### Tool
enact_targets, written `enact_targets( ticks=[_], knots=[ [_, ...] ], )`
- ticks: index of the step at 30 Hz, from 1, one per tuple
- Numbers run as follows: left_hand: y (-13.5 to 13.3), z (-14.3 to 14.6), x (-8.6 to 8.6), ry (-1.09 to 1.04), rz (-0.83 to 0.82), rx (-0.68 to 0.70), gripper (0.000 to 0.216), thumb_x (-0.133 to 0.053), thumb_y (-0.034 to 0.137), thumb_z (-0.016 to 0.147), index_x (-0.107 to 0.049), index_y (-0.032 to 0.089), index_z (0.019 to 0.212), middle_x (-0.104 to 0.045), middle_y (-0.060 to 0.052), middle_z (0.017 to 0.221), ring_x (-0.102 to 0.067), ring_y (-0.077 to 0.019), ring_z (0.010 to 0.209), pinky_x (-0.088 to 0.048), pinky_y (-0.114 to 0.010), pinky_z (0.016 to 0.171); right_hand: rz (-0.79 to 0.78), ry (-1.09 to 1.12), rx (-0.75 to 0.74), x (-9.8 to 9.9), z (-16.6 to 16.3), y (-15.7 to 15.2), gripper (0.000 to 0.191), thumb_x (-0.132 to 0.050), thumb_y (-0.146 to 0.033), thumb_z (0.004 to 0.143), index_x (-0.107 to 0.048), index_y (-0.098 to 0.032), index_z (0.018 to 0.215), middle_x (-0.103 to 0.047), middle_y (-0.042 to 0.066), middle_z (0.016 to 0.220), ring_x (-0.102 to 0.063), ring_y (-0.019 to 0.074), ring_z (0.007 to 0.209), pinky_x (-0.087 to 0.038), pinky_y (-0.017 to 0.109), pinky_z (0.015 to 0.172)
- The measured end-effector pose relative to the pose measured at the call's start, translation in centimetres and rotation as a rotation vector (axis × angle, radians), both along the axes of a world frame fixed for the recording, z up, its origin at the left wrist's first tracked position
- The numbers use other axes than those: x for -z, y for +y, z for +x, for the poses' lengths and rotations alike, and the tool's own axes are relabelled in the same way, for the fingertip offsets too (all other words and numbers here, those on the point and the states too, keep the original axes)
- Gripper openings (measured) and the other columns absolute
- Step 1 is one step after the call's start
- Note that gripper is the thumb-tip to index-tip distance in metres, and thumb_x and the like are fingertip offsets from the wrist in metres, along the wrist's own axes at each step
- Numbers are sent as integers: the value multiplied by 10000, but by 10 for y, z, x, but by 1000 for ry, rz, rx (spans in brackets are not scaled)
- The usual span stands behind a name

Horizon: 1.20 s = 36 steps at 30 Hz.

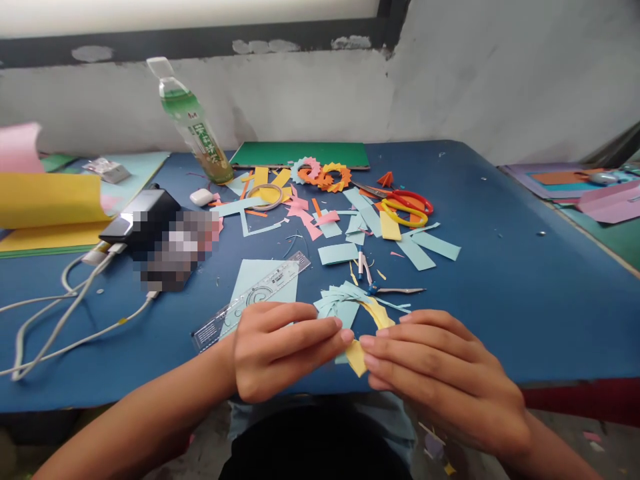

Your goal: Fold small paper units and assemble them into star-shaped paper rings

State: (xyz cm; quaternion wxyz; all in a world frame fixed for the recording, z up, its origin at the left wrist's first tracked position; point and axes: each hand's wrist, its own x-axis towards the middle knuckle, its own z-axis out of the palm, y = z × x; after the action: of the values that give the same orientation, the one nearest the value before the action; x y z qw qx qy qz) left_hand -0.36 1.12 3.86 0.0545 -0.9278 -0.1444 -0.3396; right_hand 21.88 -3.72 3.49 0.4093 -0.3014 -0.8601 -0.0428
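Left fingers [300, 329] and right fingers [425, 350] clamped on blue-yellow paper arc [350, 293], near front edge of blue table [510, 300], roomier rightward

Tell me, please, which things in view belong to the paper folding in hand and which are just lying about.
Belonging to it:
light-blue and yellow folded-paper chain, at the fingertips of the left hand and right hand
probably also the scissors, clear ruler and cut paper pieces

Apparently just lying about:
drink bottle
black device
white cables

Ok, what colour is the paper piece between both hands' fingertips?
The paper piece is pale yellow; the head view shows it.
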Motion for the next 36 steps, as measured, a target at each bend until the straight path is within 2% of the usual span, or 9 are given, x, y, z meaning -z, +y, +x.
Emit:
enact_targets(
  ticks=[8,13,17,22,29,36],
  knots=[
    [1,-1,3,-3,47,-42,206,-609,108,821,-653,173,1011,-702,2,847,-628,-111,735,-526,-205,620,43,-11,86,6,-2,2,93,-590,-185,864,-680,-202,880,-738,-31,859,-673,82,799,-483,229,821],
    [3,2,7,-87,40,-43,201,-640,101,798,-650,156,991,-689,5,820,-620,-106,712,-526,-203,601,106,-6,171,13,1,-2,141,-593,-123,837,-677,-189,930,-737,6,882,-676,113,818,-482,269,826],
    [0,2,7,-72,33,-36,214,-648,81,788,-644,142,993,-698,1,841,-627,-113,720,-524,-214,604,124,-57,154,13,2,-3,178,-552,-105,861,-672,-196,956,-731,-14,914,-670,106,854,-436,277,896],
    [-4,2,4,-25,20,-71,209,-565,54,842,-628,155,1013,-713,-4,853,-642,-113,748,-528,-208,609,121,-69,117,10,1,1,173,-546,-102,858,-675,-179,945,-730,-8,920,-664,107,870,-370,296,987],
    [5,5,9,-155,175,40,138,-556,91,852,-665,137,923,-699,0,796,-608,-97,683,-488,-185,520,85,-32,98,5,-4,2,131,-556,-146,860,-675,-191,893,-738,-14,865,-669,100,808,-368,288,994],
    [2,6,9,-191,171,13,137,-568,81,837,-680,142,886,-693,15,784,-593,-93,670,-461,-195,487,18,48,120,7,-10,-2,149,-533,-148,887,-675,-191,883,-739,-17,852,-657,83,805,-301,285,1043]
  ],
)
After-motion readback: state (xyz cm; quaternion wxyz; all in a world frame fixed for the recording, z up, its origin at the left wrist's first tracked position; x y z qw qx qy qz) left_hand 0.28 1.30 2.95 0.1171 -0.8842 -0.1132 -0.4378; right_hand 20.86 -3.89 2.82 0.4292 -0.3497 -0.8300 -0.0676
